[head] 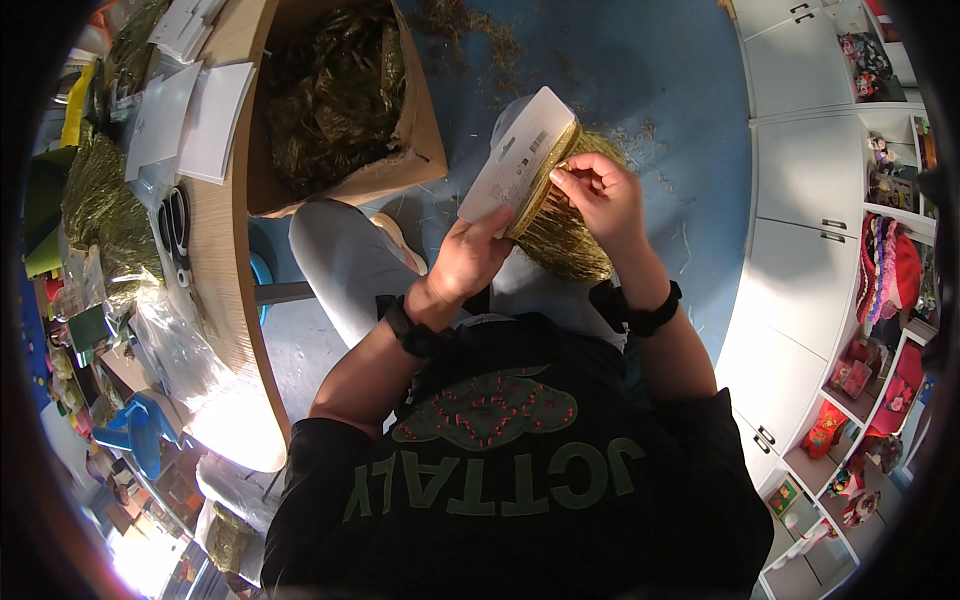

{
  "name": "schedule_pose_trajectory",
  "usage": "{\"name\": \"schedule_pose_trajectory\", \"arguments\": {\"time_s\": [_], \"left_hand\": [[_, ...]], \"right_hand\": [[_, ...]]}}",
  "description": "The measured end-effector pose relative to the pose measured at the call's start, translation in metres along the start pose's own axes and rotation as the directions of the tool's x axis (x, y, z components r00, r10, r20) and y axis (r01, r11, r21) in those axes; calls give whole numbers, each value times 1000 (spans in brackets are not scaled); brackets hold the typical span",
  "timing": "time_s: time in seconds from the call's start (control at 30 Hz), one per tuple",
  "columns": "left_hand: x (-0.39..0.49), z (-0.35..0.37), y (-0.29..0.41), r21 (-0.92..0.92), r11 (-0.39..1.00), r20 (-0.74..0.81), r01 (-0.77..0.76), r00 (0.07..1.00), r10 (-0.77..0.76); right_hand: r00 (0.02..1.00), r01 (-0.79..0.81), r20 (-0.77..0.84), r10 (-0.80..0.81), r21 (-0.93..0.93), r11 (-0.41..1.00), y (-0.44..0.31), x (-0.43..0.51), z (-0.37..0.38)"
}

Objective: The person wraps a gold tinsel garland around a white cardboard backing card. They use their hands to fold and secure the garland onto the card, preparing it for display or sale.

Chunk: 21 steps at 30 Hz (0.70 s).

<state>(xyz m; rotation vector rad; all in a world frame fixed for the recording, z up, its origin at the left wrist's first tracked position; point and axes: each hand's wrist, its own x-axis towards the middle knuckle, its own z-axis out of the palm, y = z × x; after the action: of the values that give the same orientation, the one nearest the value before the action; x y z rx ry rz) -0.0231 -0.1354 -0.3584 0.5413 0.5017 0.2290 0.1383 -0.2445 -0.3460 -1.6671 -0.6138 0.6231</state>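
My left hand (474, 255) grips the lower end of a white cardboard header (517, 154) that bears printing and a barcode. Along the card's right edge runs a gold woven band (546, 176), and from it hangs a gold tinsel fringe (566, 236) spread over my lap. My right hand (600, 191) pinches the band near its upper part between thumb and forefinger. Something clear, perhaps plastic, shows behind the card's upper left corner.
On my left, a wooden table (225, 247) carries black-handled scissors (176, 229), white cards (214, 120), a clear plastic bag (176, 341) and gold tinsel (112, 202). A cardboard box (420, 112) of dark tinsel stands ahead. White cabinets (802, 172) line the right; tinsel scraps (480, 37) litter the floor.
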Motion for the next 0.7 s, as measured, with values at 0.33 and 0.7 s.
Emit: {"name": "schedule_pose_trajectory", "arguments": {"time_s": [0.33,0.7], "left_hand": [[5,-6,-8,-143,989,89,26,996,-13],[7,-9,-11,-189,982,47,4,999,5]], "right_hand": [[955,249,-52,-292,-394,885,-7,-5,12],[917,378,79,-390,-481,791,-9,-17,21]]}}
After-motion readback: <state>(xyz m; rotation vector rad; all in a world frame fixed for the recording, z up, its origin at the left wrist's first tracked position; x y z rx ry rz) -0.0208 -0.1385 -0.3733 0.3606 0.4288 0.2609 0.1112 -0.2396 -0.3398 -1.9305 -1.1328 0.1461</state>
